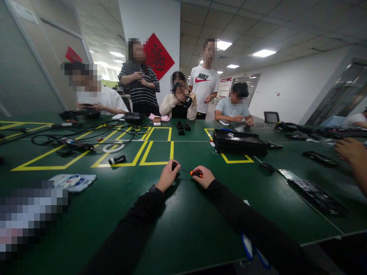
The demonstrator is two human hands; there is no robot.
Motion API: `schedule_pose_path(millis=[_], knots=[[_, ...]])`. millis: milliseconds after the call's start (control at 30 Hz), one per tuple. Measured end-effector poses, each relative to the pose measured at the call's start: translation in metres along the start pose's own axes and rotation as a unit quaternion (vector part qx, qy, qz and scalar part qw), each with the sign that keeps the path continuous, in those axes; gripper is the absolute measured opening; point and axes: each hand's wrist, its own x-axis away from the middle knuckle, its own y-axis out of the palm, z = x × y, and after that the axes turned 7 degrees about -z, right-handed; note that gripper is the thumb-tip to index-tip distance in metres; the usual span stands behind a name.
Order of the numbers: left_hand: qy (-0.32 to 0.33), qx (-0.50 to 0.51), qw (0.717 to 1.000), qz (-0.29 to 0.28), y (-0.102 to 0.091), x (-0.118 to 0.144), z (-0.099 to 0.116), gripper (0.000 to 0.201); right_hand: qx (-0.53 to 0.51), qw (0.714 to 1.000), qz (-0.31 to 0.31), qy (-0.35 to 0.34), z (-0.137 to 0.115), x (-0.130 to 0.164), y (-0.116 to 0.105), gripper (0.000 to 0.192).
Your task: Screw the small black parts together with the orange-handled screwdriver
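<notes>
The screwdriver (192, 173) spans both hands, each end pinched between fingers (175, 166).

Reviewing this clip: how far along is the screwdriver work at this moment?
Done: nothing shows as finished. In hand: the right hand grips an orange-handled screwdriver, its tip toward a small dark part held by the left hand. Left: a black case and flat black panels lie untouched on the table.

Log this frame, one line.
left hand: holds small black part | right hand: holds orange-handled screwdriver | both on green table
</notes>
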Motion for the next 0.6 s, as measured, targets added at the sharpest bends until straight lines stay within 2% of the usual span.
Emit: schedule_pose_path(millis=[67, 200, 300, 467, 600], knots=[[-0.007, -0.001, 1.0, -0.001, 0.0, 0.0, 0.001, 0.018, 0.013, 1.0, -0.006, 0.003, -0.001, -0.002, -0.001, 0.008], [-0.008, 0.003, 1.0, -0.002, -0.001, 0.001, 0.004, 0.018, 0.025, 1.0, -0.017, 0.0, 0.0, -0.004, -0.001, 0.015], [-0.017, 0.005, 1.0, -0.004, -0.001, 0.002, 0.006, 0.018, 0.025, 1.0, -0.003, -0.009, 0.003, -0.003, 0.0, 0.007], [-0.025, 0.009, 1.0, 0.001, 0.001, 0.0, 0.005, 0.017, 0.032, 0.998, 0.042, -0.027, 0.008, -0.002, 0.005, 0.015], [-0.032, 0.018, 0.999, 0.018, 0.003, -0.002, -0.002, 0.018, 0.067, 0.997, 0.033, -0.032, 0.008, -0.009, 0.01, 0.009]])
